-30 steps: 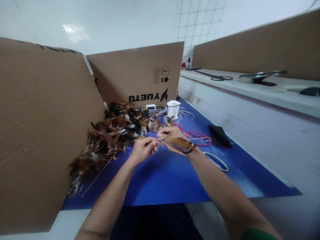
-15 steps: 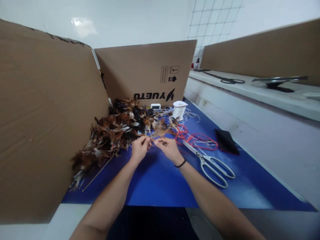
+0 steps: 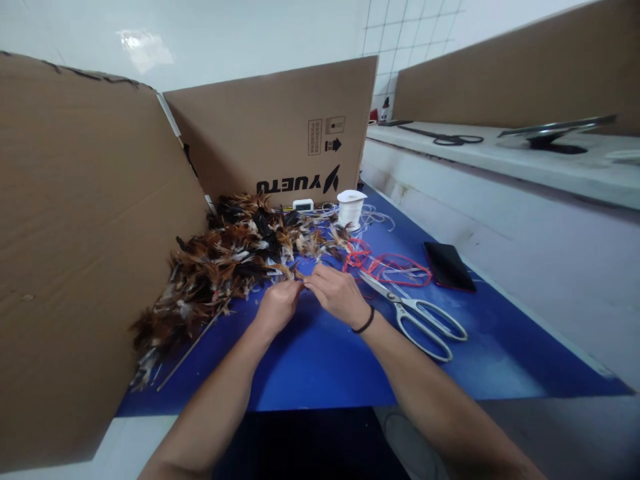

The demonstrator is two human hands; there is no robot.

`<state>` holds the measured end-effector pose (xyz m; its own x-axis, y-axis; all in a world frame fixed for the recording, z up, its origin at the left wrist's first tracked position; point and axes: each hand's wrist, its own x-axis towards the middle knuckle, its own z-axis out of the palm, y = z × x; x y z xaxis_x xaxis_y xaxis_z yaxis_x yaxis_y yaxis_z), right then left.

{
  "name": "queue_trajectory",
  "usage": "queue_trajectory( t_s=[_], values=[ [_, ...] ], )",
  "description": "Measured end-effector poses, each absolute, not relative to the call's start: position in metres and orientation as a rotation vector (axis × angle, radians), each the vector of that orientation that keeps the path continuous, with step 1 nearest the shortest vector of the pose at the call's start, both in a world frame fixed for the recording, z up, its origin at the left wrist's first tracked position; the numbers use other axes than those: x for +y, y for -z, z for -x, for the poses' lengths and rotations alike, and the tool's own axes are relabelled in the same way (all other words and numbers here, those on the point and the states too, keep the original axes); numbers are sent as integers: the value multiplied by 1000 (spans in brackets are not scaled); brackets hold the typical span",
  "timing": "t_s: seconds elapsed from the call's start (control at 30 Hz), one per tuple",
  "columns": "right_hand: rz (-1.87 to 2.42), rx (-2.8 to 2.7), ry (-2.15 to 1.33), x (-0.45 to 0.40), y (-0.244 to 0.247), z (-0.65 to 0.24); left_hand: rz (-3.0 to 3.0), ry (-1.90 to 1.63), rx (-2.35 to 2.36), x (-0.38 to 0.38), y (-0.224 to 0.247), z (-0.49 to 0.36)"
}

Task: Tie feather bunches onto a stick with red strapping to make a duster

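My left hand [image 3: 280, 303] and my right hand [image 3: 338, 295] meet over the blue table, fingertips touching, both closed in a pinch. Between them a thin brown feather [image 3: 299, 274] pokes up; most of it is hidden behind the fingers. Just beyond and to the left lies a large heap of brown, black and white feathers [image 3: 220, 260]. Scissors [image 3: 417, 317] with pale handles rest to the right of my right hand, blades pointing toward it. Red cord [image 3: 400, 260] lies loosely looped beyond the blades.
A white spool [image 3: 351, 212] stands at the back near loose white string [image 3: 377, 218]. A dark phone-like slab [image 3: 449, 265] lies on the right. Cardboard panels [image 3: 240, 140] wall the left and back. On the right ledge [image 3: 425, 137] is another pair of scissors [image 3: 453, 139].
My right hand has turned over more, its back now facing up, and my left hand has rolled inward. The feather that fanned out above the right hand is now mostly hidden. The view has shifted slightly.
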<state>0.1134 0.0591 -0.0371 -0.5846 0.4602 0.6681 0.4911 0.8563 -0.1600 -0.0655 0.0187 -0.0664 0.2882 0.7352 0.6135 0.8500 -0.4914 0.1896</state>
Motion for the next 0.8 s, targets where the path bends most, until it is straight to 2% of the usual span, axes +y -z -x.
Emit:
queue_trajectory(
  t_s=[0.13,0.27,0.5,0.67,0.8],
  values=[
    [606,-2225,-214,70,35,-121,2537,1079,-1413,19,62,65],
    [564,-2114,-616,78,31,-125,2637,1445,-1505,18,57,63],
    [666,-1871,-1283,84,37,-123,2721,2053,-1952,13,50,58],
    [601,-1747,-1271,82,48,-113,2539,2427,-1979,17,55,58],
    [709,-1778,-1162,78,46,-106,2342,2554,-1993,20,59,58]
  ],
)
